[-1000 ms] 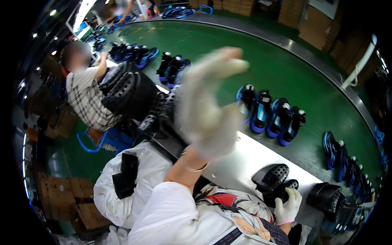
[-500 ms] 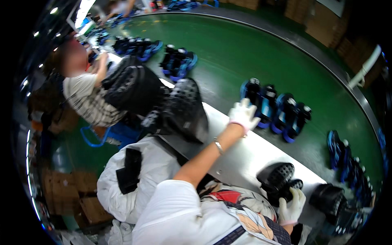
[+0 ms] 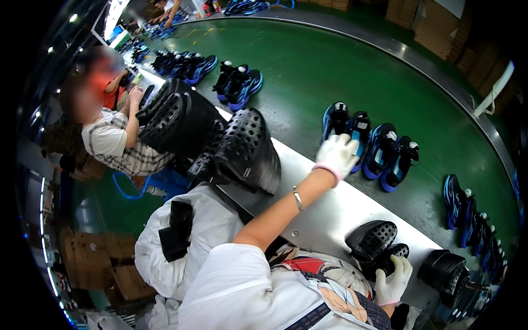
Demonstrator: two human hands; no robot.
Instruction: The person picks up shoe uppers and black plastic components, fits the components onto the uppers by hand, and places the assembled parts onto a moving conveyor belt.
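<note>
My left hand [image 3: 336, 157], in a white glove, reaches across the bench to a row of black-and-blue sneakers. Its fingers extend over the near ends of the first sneaker [image 3: 335, 118] and the second sneaker [image 3: 360, 132]; whether they touch is unclear. My right hand [image 3: 394, 279], also gloved, rests by the smaller black perforated clog-shaped piece [image 3: 397, 253], thumb and fingers apart. Beside that lies a larger black perforated piece [image 3: 373, 237]. Two more sneakers, one [image 3: 379, 151] and another [image 3: 400, 163], stand to the right in the row.
Stacked black perforated pieces [image 3: 250, 148] stand left on the metal bench [image 3: 324, 214]; another stack [image 3: 443, 269] is at right. More sneakers stand on the green surface [image 3: 286, 66]. A co-worker [image 3: 113, 135] sits at left. A white bag [image 3: 212, 212] and cartons [image 3: 91, 258] lie nearby.
My left hand has moved slightly right and nearer to me, its fingers now less spread at the sneakers. My right hand has hardly moved.
</note>
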